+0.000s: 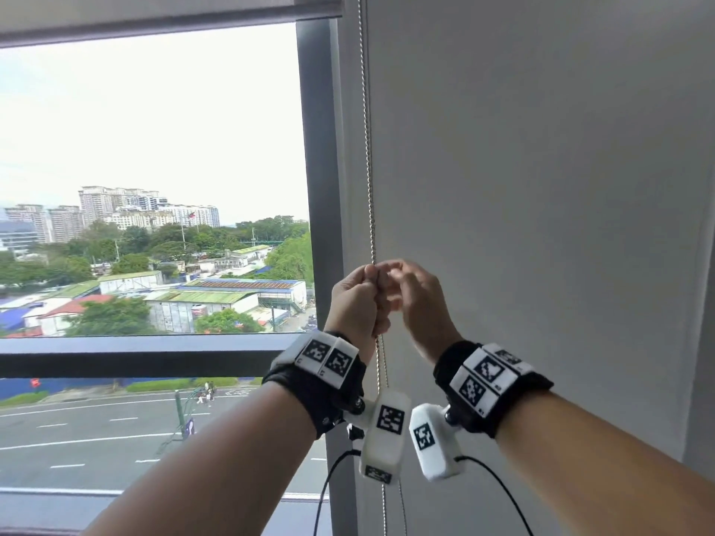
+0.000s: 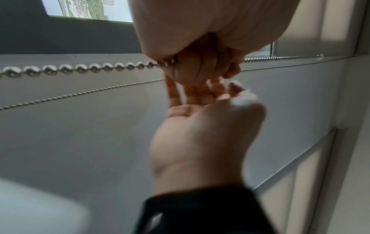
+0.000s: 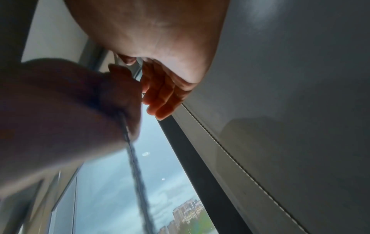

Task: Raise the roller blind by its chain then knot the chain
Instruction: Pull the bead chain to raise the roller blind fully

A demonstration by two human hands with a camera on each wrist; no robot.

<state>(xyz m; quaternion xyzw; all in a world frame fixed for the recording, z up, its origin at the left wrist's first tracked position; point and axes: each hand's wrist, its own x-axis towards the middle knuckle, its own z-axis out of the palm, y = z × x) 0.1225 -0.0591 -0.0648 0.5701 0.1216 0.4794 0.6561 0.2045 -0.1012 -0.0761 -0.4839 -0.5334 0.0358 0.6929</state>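
— Fingers of the left hand (image 1: 358, 299) are curled tight round the bead chain (image 1: 370, 187), which enters the fist at centre frame and drops out below it between the two wrists. The right hand (image 1: 419, 299) is beside it, fingers loosely spread and bent toward the fist; whether they touch the chain I can't tell.

— And the blind?

— Its bottom bar (image 1: 170, 23) sits at the very top left of the head view, so the glass is almost all uncovered. I'd judge the raising done, or nearly.

— A knot yet?

— None I can see. In the left wrist view two strands (image 2: 80, 68) run separately across the frame, one through the fist, the other free along the wall. So the knotting looks barely begun.

— Room to work?

— Tight on one side: the chain hangs just beside the dark window frame (image 1: 321, 168) and close against the pale wall (image 1: 541, 168) filling the right half. Toward the person, lower centre, it's open.
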